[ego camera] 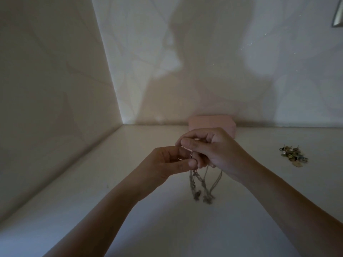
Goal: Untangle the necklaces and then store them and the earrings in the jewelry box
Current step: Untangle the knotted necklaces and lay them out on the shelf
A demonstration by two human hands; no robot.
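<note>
Necklaces (199, 182), prob. light, limp & snag-prone, are pinched at the tangle by left hand (169, 163) & right hand (211, 147).

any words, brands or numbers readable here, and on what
None can be read.
The pink jewelry box shows a plain side, with no label or brand.
The necklaces pinched by the left hand and right hand, and the earrings on the table, are too small and dim to show any marks.
</note>
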